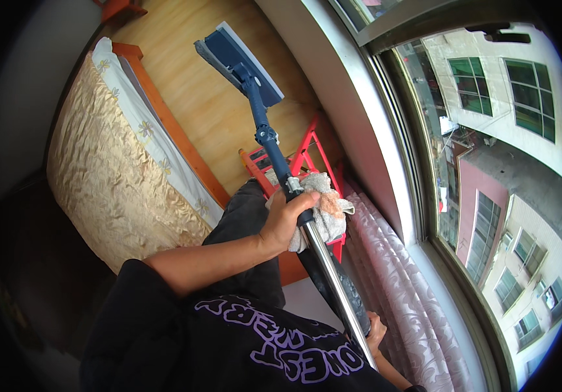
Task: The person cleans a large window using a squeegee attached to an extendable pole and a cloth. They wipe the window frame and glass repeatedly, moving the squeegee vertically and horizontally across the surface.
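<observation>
A window squeegee point(244, 66) with a blue head, a pale blade edge and a grey fabric strip points up and away from me over the floor. Its jointed blue neck joins a shiny metal pole point(332, 274). My left hand point(283, 220) is wrapped around the pole near its blue collar, and a grey-white terry cloth point(327, 210) with an orange-brown patch lies against that hand; whether the fingers also grip it I cannot tell. Lower down, my right hand point(375, 330) is closed at the pole's lower part, partly hidden behind it.
An open window point(423, 196) on the right looks onto buildings outside. Beside it hangs a patterned pinkish curtain point(398, 284). A red metal stepladder point(305, 147) stands below me. On the left is a bed with a gold crinkled cover point(114, 181) and wooden frame point(183, 132).
</observation>
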The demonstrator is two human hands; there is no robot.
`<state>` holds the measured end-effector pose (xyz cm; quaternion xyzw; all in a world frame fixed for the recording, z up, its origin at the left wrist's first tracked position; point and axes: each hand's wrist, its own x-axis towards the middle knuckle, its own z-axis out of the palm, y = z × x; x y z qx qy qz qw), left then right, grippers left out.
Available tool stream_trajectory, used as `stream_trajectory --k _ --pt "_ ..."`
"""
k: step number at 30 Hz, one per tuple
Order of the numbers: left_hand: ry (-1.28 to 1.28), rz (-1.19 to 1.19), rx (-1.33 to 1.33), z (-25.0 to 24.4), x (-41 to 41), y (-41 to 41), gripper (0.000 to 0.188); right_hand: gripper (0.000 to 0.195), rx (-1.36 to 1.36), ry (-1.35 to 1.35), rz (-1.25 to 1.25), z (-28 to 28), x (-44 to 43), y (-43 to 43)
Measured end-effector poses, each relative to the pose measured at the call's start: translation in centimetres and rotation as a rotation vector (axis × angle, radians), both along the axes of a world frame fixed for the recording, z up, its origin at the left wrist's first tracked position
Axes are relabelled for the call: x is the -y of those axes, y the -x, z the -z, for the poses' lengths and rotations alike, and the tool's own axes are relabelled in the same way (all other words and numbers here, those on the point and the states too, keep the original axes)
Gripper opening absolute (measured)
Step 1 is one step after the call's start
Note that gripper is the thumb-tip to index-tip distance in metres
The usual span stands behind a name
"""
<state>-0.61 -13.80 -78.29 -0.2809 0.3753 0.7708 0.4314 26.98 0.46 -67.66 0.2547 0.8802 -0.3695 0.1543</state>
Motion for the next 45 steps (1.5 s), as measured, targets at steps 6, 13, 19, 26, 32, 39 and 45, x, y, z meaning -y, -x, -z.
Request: stream_trajectory --k 6,13,19,26,32,39,45 --pt "0.064 0.013 -0.038 0.6 -0.1 -0.5 0.018 0.041 0.051 0.041 0.008 0.0 -0.3 -0.4" --pt "0.032 -0.012 -0.043 1.0 -0.1 -0.8 0.029 0.048 0.003 0.122 -0.044 -0.1 -0.7 0.4" --pt "0.037 0.006 -0.167 1.2 -0.8 -0.9 0.036 0.053 -0.038 0.103 -0.071 0.1 -0.9 0.0" --pt "-0.042 -0.062 -0.098 2.2 -0.1 -0.2 0.036 0.066 -0.081 0.147 -0.158 0.1 -2.0 -1.7" --pt "-0.01 -0.153 -0.066 2.0 -0.3 -1.1 0.031 0.055 -0.133 -0.052 -0.058 0.1 -0.6 -1.3" --pt "0.141 -0.125 -0.273 2.9 -0.8 -2.0 0.028 0.054 -0.292 -0.113 0.018 0.6 0.2 -1.4" --pt "0.274 0.047 -0.349 1.4 -0.9 -2.0 0.028 0.054 -0.322 -0.167 0.022 0.8 0.7 -1.7"
